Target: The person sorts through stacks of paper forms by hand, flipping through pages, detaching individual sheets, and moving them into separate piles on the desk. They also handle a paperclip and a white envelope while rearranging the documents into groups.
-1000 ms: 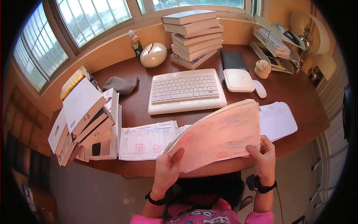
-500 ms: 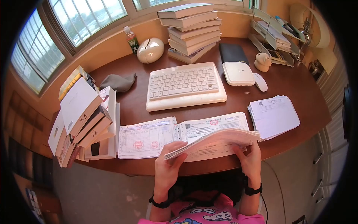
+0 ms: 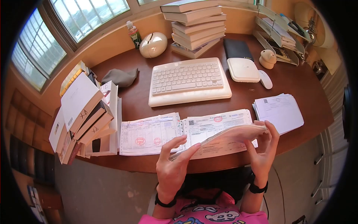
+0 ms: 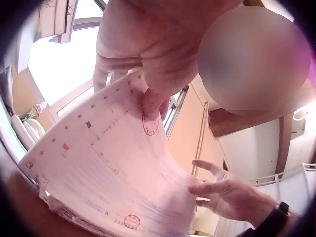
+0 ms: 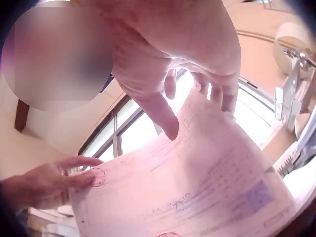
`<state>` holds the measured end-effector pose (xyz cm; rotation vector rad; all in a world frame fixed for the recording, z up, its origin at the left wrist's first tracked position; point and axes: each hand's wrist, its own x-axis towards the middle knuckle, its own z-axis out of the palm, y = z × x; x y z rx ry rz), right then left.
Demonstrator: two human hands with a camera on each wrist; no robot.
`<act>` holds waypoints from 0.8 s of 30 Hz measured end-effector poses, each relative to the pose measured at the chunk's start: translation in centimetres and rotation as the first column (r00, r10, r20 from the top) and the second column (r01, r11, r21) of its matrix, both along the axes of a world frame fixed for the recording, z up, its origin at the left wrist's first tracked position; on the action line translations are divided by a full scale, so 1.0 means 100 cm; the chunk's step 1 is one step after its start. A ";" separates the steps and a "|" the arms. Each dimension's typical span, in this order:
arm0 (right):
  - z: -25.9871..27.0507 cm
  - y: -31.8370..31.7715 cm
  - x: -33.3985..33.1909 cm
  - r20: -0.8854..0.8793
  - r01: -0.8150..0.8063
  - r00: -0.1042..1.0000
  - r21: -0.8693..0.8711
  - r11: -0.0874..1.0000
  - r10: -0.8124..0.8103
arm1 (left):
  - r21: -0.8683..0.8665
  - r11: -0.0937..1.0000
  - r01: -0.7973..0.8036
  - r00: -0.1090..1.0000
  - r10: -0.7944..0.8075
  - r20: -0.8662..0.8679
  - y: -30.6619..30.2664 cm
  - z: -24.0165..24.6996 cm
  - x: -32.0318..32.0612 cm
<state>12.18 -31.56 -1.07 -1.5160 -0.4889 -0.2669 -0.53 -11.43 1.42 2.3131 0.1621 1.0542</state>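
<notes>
A thick sheaf of printed papers (image 3: 238,132) bends in an arch above the near edge of the desk. At its left end my left hand (image 3: 171,172) grips it, the thumb on the near face beside a red stamp in the left wrist view and the fingers behind. My right hand (image 3: 263,159) holds the right end between thumb and raised fingers; in the right wrist view its thumb (image 5: 165,121) lies at the sheaf's edge. Beneath and behind it lies a stamped form (image 3: 201,125), with another stamped form (image 3: 143,140) to its left.
A smaller paper pile (image 3: 281,114) lies at right. Behind are a white keyboard (image 3: 186,78), white box (image 3: 243,70), mouse (image 3: 266,79) and tall book stack (image 3: 197,28). Leaning books (image 3: 84,108) crowd the left edge; a paper tray (image 3: 278,35) stands back right.
The sheaf has tipped from a raised position showing its broad pink face to a lower, flatter arch, uncovering the form behind. Both hands keep hold; their fingers have shifted and stand higher along its ends.
</notes>
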 end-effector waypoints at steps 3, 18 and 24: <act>0.023 -0.001 -0.002 0.352 0.198 0.936 -0.471 0.860 -0.023 | 0.048 0.999 0.006 1.000 -0.005 -0.016 0.004 0.000 0.000; 0.017 0.010 -0.007 0.625 0.383 0.777 -0.563 0.733 0.074 | 0.017 0.999 0.050 0.999 -0.050 -0.012 0.014 0.003 0.008; 0.018 0.009 -0.008 0.617 0.364 0.785 -0.540 0.759 0.063 | -0.052 0.996 0.070 0.997 -0.072 -0.026 0.012 0.007 0.010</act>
